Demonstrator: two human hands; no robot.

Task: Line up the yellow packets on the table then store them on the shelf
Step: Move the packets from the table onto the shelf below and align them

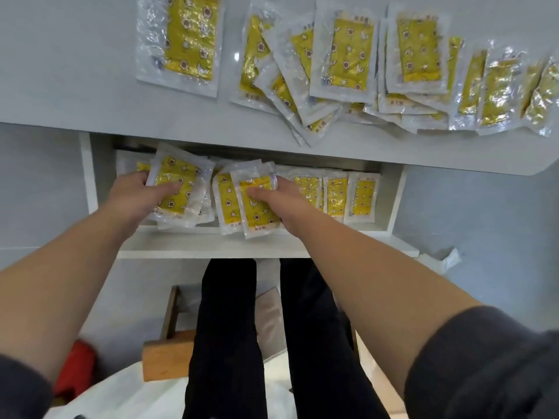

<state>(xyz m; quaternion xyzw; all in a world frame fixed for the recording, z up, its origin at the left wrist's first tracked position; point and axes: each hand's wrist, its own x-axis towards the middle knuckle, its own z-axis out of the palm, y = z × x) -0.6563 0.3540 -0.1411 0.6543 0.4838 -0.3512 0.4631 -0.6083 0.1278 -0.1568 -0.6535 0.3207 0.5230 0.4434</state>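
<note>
The left hand is pinching one yellow packet near the shelf's left end; the right hand is clamping a second packet mid-shelf. Both slick wrappers are sitting at the front edge and may slide off, like the heap of packets overhanging the surface's near edge.

Left grip: fingers concealed behind the tilted packet it pinches, only the thumb showing on its face; right grip likewise, fingers out of sight behind the front packet, and the number of packets in that pinch cannot be told. Behind both grips the rear of the shelf is masked by the worktop edge. Well beyond the grips, the far-left worktop packet is cut by the top edge, the rightmost packet by the right edge, and all print is too small to read.
</note>
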